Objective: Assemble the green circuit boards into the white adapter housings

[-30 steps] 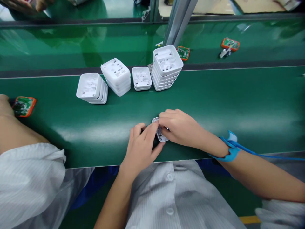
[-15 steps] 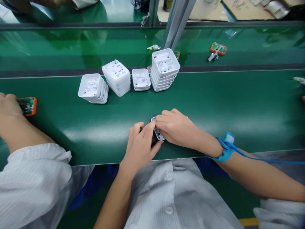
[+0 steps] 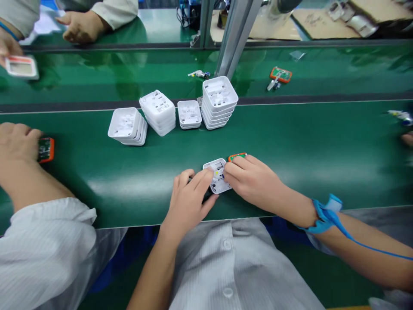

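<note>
On the green table a shallow white plastic housing (image 3: 220,185) lies open side up, a small yellow spot visible inside. My left hand (image 3: 192,196) grips its left side, fingertips over the inside and thumb at the near edge. The fingers of my right hand (image 3: 250,178) are pinched together at the housing's right edge; what they hold is hidden. A blue wrist strap (image 3: 322,215) with a cord circles my right wrist. Just beyond the right hand's fingers sits a green circuit board with an orange frame (image 3: 237,156), partly covered by that hand.
Several stacks of white housings (image 3: 220,103) stand along the table's far edge. Past them, a green strip carries an orange-framed board (image 3: 280,74) and a small connector part (image 3: 199,74). At left a co-worker's hand (image 3: 19,142) covers another board. Across, a person holds a white case (image 3: 22,67).
My right hand has shifted right, uncovering more of the housing and the orange-framed board behind it. My left hand stays in place. Across the table, a person's hands and a white case have come into view.
</note>
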Demonstrator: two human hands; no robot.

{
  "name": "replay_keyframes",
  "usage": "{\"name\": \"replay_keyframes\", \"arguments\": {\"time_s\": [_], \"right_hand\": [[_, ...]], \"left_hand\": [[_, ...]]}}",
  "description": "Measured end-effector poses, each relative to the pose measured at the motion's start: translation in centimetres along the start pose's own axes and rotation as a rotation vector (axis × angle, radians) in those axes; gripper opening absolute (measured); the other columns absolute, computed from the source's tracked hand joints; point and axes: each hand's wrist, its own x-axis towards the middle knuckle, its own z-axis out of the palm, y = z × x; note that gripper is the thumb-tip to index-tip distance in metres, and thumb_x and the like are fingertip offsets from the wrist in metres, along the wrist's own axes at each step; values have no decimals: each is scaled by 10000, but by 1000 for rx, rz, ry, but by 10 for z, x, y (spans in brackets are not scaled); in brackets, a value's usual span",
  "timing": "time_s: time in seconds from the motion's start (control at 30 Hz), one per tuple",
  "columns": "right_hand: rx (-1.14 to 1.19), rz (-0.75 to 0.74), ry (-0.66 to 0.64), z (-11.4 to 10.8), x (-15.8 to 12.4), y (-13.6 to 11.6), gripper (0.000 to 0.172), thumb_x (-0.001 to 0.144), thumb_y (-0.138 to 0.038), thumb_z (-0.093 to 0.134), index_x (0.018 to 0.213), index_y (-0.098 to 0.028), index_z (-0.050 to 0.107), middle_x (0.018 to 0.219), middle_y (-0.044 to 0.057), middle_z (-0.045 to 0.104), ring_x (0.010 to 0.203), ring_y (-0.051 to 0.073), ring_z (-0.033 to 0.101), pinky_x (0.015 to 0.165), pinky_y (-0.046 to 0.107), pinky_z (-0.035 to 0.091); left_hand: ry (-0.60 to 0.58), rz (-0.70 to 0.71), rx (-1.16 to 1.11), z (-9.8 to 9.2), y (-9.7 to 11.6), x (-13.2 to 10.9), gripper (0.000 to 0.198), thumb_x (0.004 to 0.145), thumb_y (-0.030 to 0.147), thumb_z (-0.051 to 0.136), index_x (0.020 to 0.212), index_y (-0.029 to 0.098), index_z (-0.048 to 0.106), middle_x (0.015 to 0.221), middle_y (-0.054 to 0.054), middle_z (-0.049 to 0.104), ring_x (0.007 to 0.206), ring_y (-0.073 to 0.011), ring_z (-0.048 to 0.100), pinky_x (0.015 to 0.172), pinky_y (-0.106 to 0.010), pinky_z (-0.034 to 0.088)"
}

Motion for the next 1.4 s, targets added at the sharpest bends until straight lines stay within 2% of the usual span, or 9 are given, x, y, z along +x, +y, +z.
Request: {"name": "replay_keyframes", "arguments": {"time_s": [0.2,0.43,0.57,0.63,0.83,1.0,1.17,1.3,1.4], "right_hand": [[107,154,-218,-8,18,-5,227,949,-116,506,803,-191,664,868,99,622,824,257,532,655,388,350],[303,305,-179,-3,35,7,74,916,-164,594,958,-163,656,1084,140,625,1009,295,568,736,397,458],[466,474,-240,2,40,28,566,754,-425,826,1158,-105,591,1185,196,614,1065,348,569,809,423,478],[668,470,-254,7,35,36,679,694,-454,862,1208,-124,567,1172,181,640,1076,353,577,844,433,472],[1344,461,87,13,5,48,641,685,-200,841,1251,-184,540,1140,44,672,959,184,633,809,287,474],[1314,592,107,3,-4,64,319,669,-200,832,896,-175,609,790,-39,639,709,128,555,627,241,383],[1213,710,166,11,-9,83,293,660,-258,827,760,-177,563,691,-53,577,653,108,490,604,234,352],[1324,827,217,30,-19,116,321,626,-295,839,824,-178,615,776,-8,670,713,155,585,652,268,461],[1423,995,313,54,-22,169,353,648,-276,836,924,-162,646,917,51,737,786,194,662,711,311,543]], "left_hand": [[72,133,100,10,2,8,189,978,225,585,1126,222,703,1484,-126,540,1405,-353,417,1069,-541,431],[169,216,283,13,-4,18,235,943,75,539,1043,184,722,1370,-179,622,1370,-375,485,979,-519,491],[236,277,448,12,-1,20,258,910,29,516,961,200,702,1327,-128,674,1345,-342,526,935,-475,468],[321,298,575,12,5,20,197,892,42,573,893,210,675,1324,-90,688,1316,-326,539,925,-468,424],[498,430,668,1,19,30,142,893,160,694,844,266,613,1314,25,700,1145,-247,553,836,-411,322],[581,543,650,-8,28,56,235,878,128,720,758,244,555,1299,108,703,1059,-215,523,799,-396,265],[623,627,684,0,27,90,239,863,122,736,755,240,558,1307,89,701,1080,-220,512,790,-393,279],[689,666,398,19,17,107,227,851,72,720,881,271,615,1259,52,720,1017,-218,516,789,-388,316],[496,553,206,33,15,110,168,878,128,673,1005,229,632,1219,-66,715,1013,-243,527,843,-406,383]]}}
